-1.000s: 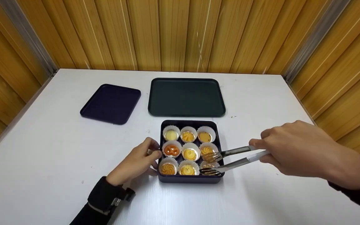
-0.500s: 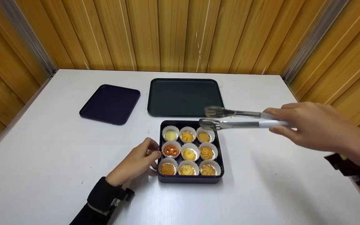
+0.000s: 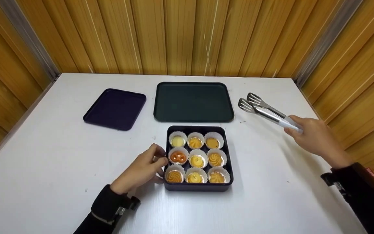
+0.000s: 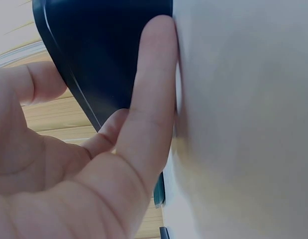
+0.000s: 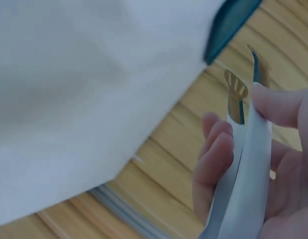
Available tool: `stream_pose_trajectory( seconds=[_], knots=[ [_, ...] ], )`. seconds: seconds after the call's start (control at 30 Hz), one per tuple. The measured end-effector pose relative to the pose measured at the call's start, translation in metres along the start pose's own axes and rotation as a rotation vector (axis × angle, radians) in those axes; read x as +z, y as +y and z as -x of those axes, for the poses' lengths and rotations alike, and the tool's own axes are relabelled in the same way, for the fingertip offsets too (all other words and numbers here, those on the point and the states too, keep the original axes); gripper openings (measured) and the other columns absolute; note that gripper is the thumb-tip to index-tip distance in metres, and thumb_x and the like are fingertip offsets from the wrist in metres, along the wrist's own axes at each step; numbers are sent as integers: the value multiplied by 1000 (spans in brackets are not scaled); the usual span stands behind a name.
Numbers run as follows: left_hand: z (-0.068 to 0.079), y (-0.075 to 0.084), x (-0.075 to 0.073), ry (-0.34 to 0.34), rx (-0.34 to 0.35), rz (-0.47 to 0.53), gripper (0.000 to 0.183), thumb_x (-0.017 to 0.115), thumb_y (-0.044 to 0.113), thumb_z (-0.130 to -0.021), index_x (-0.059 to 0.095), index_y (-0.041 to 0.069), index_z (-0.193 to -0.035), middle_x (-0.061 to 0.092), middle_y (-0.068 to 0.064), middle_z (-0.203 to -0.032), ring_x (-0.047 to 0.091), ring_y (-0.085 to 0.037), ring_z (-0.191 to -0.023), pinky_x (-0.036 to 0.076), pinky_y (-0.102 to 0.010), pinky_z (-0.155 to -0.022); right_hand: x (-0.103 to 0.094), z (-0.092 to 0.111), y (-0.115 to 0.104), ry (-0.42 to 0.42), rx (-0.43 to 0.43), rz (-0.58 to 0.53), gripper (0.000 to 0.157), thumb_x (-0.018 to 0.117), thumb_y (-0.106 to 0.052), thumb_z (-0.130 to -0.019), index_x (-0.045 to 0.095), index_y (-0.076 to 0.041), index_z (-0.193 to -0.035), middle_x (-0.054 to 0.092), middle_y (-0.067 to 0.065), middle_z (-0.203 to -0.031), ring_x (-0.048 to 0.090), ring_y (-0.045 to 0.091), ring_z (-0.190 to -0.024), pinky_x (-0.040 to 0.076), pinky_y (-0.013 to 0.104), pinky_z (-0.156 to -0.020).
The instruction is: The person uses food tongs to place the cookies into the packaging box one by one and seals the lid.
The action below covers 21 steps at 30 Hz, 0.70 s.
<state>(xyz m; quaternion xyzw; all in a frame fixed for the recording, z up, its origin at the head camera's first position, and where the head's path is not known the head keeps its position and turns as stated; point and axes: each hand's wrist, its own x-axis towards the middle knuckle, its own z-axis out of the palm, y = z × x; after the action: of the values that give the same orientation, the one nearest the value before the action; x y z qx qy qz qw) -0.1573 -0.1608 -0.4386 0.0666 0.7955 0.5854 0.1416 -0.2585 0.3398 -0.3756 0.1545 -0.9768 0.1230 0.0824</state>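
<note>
A dark purple square box (image 3: 198, 187) sits at the table's near middle, holding several cookies in white paper cups. Among them are a pretzel-shaped cookie (image 3: 178, 157), a swirled cookie (image 3: 215, 159) and a pale round cookie (image 3: 178, 141). Against the box's left wall rests my left hand (image 3: 143, 169). The left wrist view shows its straight fingers (image 4: 156, 74) along the dark box wall (image 4: 94, 50), thumb at the rim. Right of the box, my right hand (image 3: 315, 136) grips metal tongs (image 3: 269, 113) by their white handles. The tongs' slotted ends stand apart with nothing between them.
Behind the box lies a dark green rectangular tray (image 3: 193, 101). A dark purple square lid or tray (image 3: 115, 109) lies at the back left. The white table (image 3: 60, 182) is bordered by wood-patterned walls (image 3: 180, 35) at the back and sides.
My right hand has lifted the tongs off the cookies at the box's right side and carried them to the back right. My left hand and the box have stayed put.
</note>
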Motion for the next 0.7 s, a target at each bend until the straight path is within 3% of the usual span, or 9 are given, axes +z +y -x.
stream_pose_trajectory(
  seconds=[0.1,0.23,0.37,0.5,0.7],
  knots=[
    [0,0,0,1,-1,1,30,57,19,-105,50,0,-127,63,-20,-119,69,-24,-80,69,-42,-67,15,0,13,4,26,-24,56,70,-26,-103,57,9,-144,66,43,-114,56,36,-75,40,35,-57],
    [0,-1,0,3,-3,-1,30,57,19,-105,50,0,-127,63,-20,-119,69,-24,-79,69,-42,-67,29,2,21,-10,56,-61,53,70,-23,-103,58,9,-143,64,45,-118,60,40,-78,47,40,-58],
    [1,0,0,4,-4,-2,30,57,19,-104,50,0,-127,63,-19,-119,69,-23,-79,69,-42,-67,35,5,23,-36,82,-81,53,69,-23,-103,57,7,-145,62,46,-121,62,44,-85,53,53,-64],
    [1,0,0,2,-2,-1,31,57,21,-105,50,0,-127,64,-19,-119,69,-23,-80,69,-42,-67,39,5,25,-58,100,-99,56,69,-22,-104,54,10,-146,62,46,-121,63,45,-89,56,62,-70],
    [0,0,0,0,-3,6,31,57,20,-104,50,0,-127,63,-19,-119,69,-24,-79,69,-42,-67,42,5,28,-86,109,-84,60,73,-22,-100,54,15,-142,62,41,-105,61,42,-83,56,59,-67]
  ],
)
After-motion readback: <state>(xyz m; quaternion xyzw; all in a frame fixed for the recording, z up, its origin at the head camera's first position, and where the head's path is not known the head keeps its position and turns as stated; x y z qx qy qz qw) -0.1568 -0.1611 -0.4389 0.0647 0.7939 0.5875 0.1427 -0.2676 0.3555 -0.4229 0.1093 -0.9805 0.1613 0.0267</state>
